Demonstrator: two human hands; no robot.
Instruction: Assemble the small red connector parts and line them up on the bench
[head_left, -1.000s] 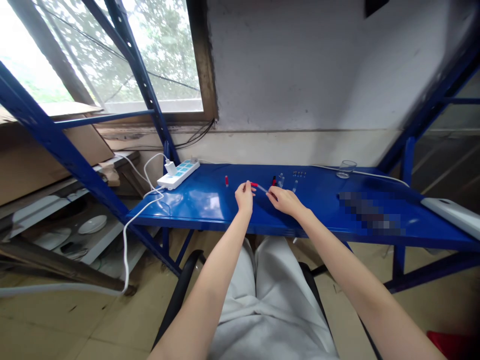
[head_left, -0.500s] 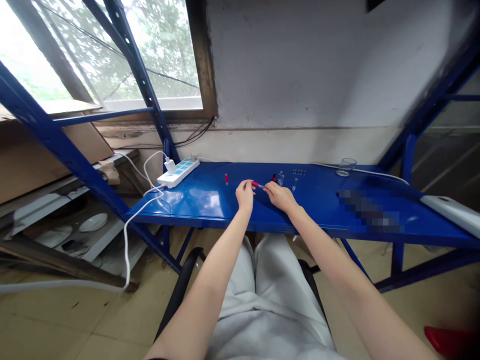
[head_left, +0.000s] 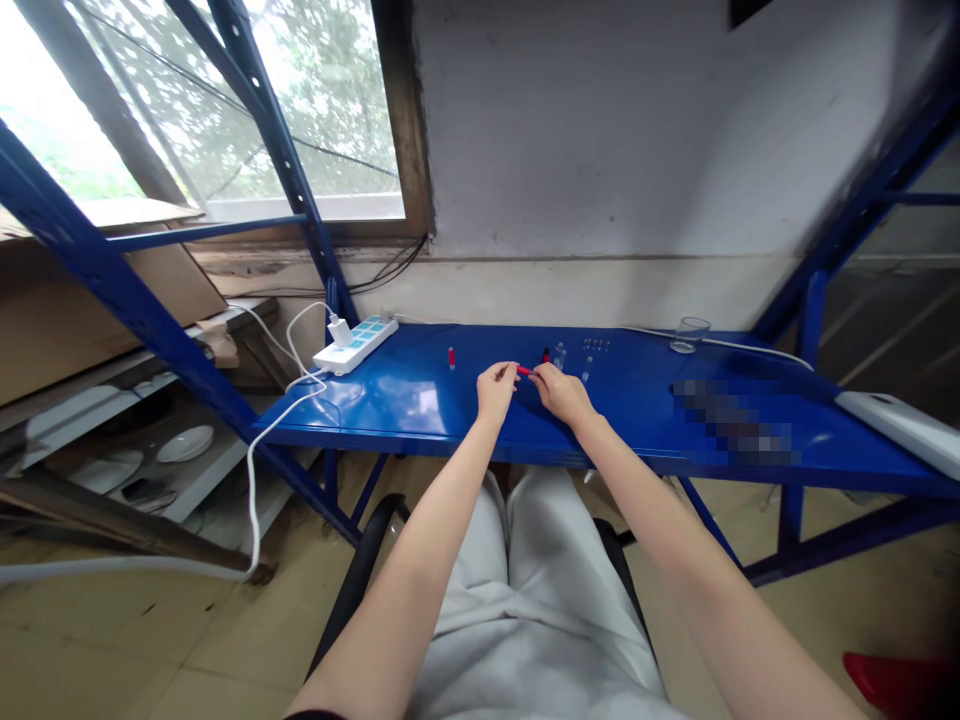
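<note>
Between my two hands is a slim red tube (head_left: 523,370), too small to make out further. My left hand (head_left: 496,390) is closed in a pinch at its left end. At the right end, my right hand (head_left: 562,391) is closed on it with bent fingers. Just beyond the right hand are a small red and black piece (head_left: 546,356) and some clear tubes (head_left: 560,357). Another clear tube (head_left: 587,368) stands to their right. Farther left, a small tube with a red upper part (head_left: 451,357) is upright on the blue table (head_left: 360,405).
Several tiny pieces (head_left: 596,345) sit in a row near the back edge. A clear glass (head_left: 689,336) is at the back right, with a blurred dark object (head_left: 731,420) in front of it. At the left end lies a white power strip (head_left: 356,345) with trailing cables.
My hands have moved closer together, the left one to the right. The clear part seen earlier between the red piece and my right hand no longer shows.
</note>
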